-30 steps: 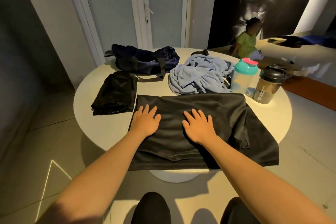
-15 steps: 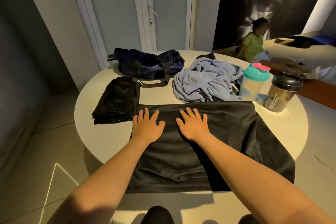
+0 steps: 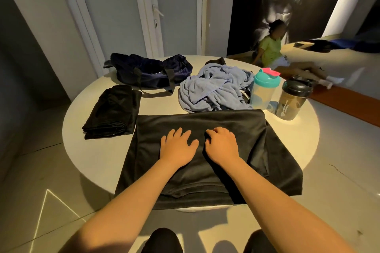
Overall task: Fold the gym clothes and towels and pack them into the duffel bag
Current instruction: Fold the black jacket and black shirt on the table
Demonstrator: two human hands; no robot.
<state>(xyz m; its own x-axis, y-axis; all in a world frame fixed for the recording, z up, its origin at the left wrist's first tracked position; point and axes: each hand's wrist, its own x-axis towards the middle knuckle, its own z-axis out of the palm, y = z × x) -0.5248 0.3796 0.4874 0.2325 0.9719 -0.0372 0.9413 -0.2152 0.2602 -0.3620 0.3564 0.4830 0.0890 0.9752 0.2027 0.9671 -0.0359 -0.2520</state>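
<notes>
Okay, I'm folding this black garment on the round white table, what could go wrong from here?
1. The black fabric garment hangs past the near edge of the round white table; it could slide off once the left hand and right hand lift.
2. The clear teal-lidded shaker bottle and the dark black-lidded shaker bottle stand near its far right corner; a sweeping fold might tip them.

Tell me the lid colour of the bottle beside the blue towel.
Teal lid, with a pink cap, clearest in the head view.
</notes>
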